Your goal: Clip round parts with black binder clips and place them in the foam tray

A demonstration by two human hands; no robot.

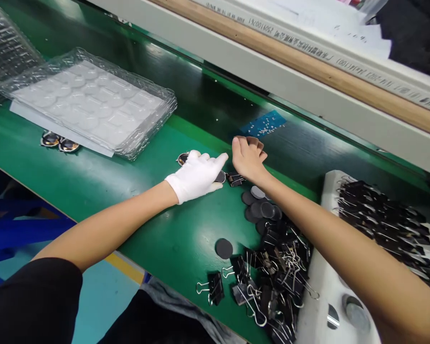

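Clear trays point(146, 136) upper left; white tray point(327, 203) at right bearing binder clips point(380, 220). Left hand point(198, 176) grips a dark part point(220, 177); right hand point(249, 157) curled, hold unclear.

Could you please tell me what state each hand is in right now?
Left hand: gloved, over a dark, shiny-rimmed part; grip cannot be told.
Right hand: curled near the blue sheet; whether holding anything cannot be told.

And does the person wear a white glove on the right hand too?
No, the right hand shows uncovered skin on its back and wrist, while the white glove is on the left hand.
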